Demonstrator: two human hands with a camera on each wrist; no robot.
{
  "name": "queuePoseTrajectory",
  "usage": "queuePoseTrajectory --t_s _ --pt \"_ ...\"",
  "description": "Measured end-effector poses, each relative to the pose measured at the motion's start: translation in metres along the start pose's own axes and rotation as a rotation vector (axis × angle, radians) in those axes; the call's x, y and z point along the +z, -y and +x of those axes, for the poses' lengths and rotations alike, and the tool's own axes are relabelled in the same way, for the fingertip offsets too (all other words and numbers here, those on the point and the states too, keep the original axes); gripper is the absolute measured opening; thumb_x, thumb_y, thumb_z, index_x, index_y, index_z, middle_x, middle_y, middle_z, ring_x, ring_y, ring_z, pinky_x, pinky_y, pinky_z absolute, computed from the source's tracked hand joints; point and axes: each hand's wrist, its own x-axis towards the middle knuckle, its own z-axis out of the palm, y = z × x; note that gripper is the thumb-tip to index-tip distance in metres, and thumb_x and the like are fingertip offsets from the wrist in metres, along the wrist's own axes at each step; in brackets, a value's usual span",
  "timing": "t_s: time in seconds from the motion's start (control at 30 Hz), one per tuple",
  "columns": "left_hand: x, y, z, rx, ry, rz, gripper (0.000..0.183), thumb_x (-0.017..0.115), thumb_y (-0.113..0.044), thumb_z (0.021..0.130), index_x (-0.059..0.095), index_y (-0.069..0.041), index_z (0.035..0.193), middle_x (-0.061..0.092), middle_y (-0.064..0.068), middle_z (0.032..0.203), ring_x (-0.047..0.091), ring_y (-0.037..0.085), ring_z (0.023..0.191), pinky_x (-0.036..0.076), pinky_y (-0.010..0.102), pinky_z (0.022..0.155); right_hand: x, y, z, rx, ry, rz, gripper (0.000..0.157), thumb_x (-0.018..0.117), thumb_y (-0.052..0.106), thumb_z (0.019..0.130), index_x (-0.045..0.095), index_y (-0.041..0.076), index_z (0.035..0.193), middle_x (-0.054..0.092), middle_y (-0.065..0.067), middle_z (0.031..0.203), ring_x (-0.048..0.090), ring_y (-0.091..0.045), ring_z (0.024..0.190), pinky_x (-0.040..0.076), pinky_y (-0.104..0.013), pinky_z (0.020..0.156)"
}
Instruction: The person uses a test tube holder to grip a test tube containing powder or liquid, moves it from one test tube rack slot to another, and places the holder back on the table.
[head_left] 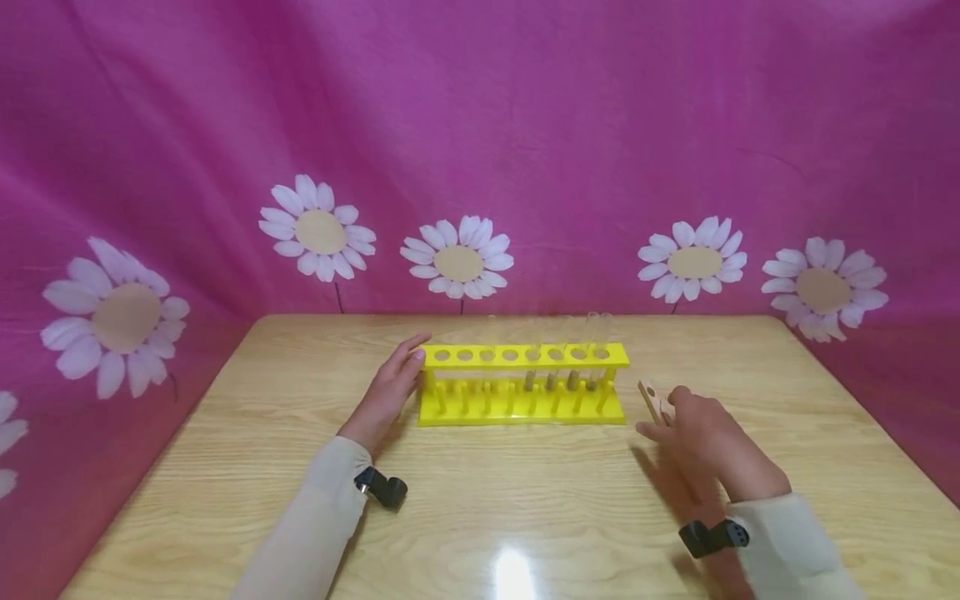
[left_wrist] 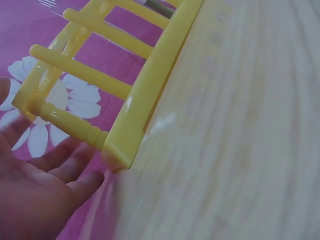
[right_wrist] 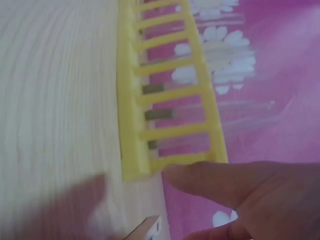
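A yellow test tube rack [head_left: 525, 417] stands on the table, with several clear test tubes [head_left: 605, 329] upright in it, mostly toward its right end. Dark material fills the bottoms of some tubes. At the rack's left end rests my left hand [head_left: 393, 379], its fingers [left_wrist: 65, 155] loosely extended beside the end post. My right hand [head_left: 705, 429], just off the rack's right end, holds a wooden test tube clamp [head_left: 651, 402] with its tips pointing up and toward the rack. Only a bit of the clamp [right_wrist: 146, 229] shows in the right wrist view.
The wooden table [head_left: 465, 500] reaches back to a magenta cloth [head_left: 525, 125] printed with white daisies. The same cloth hangs along the left and right sides. Black wrist cameras [head_left: 382, 487] sit on both cuffs.
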Motion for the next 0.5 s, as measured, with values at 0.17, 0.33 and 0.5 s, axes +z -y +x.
queuePoseTrajectory --t_s 0.17,0.33,0.5 --pt "-0.001 0.004 0.002 -0.023 -0.013 -0.001 0.047 0.044 -0.047 0.100 0.041 -0.033 0.144 0.035 0.000 0.148 0.037 0.022 0.134 0.030 0.044 0.112 0.001 -0.007 0.008 0.062 0.038 0.006 0.053 0.068 0.037 0.089 0.053 -0.011 0.107 0.053 -0.012 0.077 0.050 -0.024 0.068 0.041 -0.030 0.055" --pt "-0.003 0.011 0.003 -0.020 -0.008 -0.013 0.050 0.045 -0.050 0.099 0.040 -0.034 0.145 0.033 -0.005 0.151 0.035 0.019 0.136 0.029 0.041 0.113 0.002 -0.011 0.011 0.051 0.034 -0.001 0.036 0.069 0.031 0.088 0.059 -0.004 0.089 0.050 -0.008 0.070 0.048 -0.022 0.063 0.038 -0.029 0.053" --pt "-0.002 0.016 0.003 0.001 0.010 -0.021 0.049 0.045 -0.049 0.099 0.040 -0.033 0.145 0.042 0.000 0.146 0.040 0.019 0.133 0.029 0.040 0.113 0.003 -0.017 0.008 0.064 0.045 0.021 0.033 0.069 0.029 0.088 0.061 -0.003 0.088 0.050 -0.008 0.070 0.048 -0.022 0.065 0.038 -0.030 0.054"
